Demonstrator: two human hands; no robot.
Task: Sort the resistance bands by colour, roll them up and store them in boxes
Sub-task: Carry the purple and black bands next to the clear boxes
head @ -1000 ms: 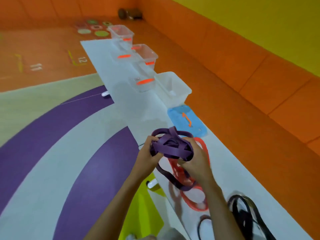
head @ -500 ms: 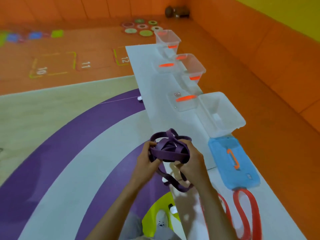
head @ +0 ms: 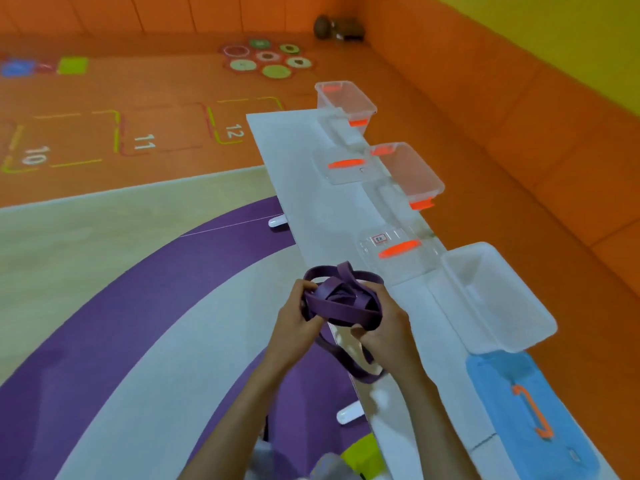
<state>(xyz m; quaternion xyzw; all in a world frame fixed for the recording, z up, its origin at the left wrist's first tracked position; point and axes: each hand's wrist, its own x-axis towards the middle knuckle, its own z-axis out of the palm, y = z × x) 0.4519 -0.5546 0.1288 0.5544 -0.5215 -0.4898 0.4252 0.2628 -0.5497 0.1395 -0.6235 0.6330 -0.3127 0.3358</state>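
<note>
A purple resistance band [head: 341,301] is bunched into a loose coil between both hands, with a loop of it hanging down below them. My left hand [head: 296,322] grips the coil's left side. My right hand [head: 386,332] grips its right side from below. The hands hover over the near edge of the long white table [head: 294,174]. Three clear boxes stand along the table's right side: the nearest, white box [head: 498,299], a middle one [head: 408,174] and a far one [head: 344,100].
A blue lid [head: 530,410] with an orange handle lies at the near right. Two clear lids with orange handles [head: 398,252] [head: 346,164] lie beside the boxes. An orange padded wall runs along the right. The floor mat lies to the left.
The view has shifted forward along the table; the red and black bands have left the frame. The hanging loop of the purple band has become shorter as the coil was turned.
</note>
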